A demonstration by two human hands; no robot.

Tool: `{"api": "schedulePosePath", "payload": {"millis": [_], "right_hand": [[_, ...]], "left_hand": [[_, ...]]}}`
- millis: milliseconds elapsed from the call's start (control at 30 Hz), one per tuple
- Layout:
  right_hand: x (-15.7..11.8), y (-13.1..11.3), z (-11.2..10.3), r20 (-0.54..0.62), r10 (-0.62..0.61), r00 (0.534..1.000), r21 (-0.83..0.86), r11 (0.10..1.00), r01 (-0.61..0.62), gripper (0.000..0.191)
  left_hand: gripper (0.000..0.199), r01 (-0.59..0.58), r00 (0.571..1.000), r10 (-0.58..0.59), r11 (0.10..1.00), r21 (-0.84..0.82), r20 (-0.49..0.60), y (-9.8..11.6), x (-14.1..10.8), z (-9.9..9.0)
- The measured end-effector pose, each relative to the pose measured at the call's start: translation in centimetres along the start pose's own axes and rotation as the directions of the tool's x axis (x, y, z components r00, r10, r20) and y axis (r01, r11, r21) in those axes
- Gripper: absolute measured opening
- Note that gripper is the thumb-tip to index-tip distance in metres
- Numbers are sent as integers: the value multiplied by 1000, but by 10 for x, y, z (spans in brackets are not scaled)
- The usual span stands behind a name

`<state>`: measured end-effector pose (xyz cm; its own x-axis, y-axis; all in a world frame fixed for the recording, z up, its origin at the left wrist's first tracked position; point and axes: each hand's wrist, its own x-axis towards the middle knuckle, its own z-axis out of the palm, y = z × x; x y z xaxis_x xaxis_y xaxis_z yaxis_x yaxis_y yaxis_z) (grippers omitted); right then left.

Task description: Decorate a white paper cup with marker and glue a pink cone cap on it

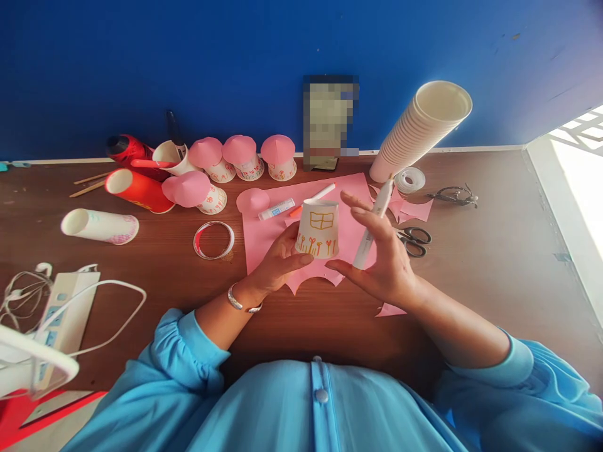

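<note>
An upside-down white paper cup is in my left hand, its thumb along the lower rim. The cup's side bears a yellow-brown window and a row of red and yellow flowers. A white marker, tip upward and slanting, is held among the fingers of my right hand. That hand's thumb and forefinger are spread apart beside the cup, not gripping it. Beneath both hands lies a cut pink paper sheet, with a glue stick and an orange-and-white marker on it.
Several decorated cups with pink cone roofs stand at the back left. A tall stack of paper cups leans at the back right. Scissors, a tape roll and glasses lie rightward; a power strip is left.
</note>
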<state>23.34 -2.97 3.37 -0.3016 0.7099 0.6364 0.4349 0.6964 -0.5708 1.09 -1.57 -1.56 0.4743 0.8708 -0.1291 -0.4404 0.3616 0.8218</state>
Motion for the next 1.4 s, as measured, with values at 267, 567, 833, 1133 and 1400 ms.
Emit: {"api": "schedulePosePath", "payload": {"millis": [267,567,833,1133,1400], "right_hand": [[0,-21,-17,-8,-178,984,-83,981,177,32],[-5,-28,-10,15,-123,992,-24,992,123,27],[-4,-27,-9,14,-121,993,-52,991,121,18],[-2,-26,-6,2,-126,992,-75,989,126,13],[-2,-29,-6,38,-116,993,-67,991,118,9]], "left_hand": [[53,-24,999,23,999,-35,-36,3,1,2],[52,-51,997,51,999,6,-52,4,3,4],[54,-45,997,46,999,23,-55,6,1,5],[51,-34,999,35,999,26,-39,5,2,5],[53,-50,998,50,999,6,-47,4,2,4]]}}
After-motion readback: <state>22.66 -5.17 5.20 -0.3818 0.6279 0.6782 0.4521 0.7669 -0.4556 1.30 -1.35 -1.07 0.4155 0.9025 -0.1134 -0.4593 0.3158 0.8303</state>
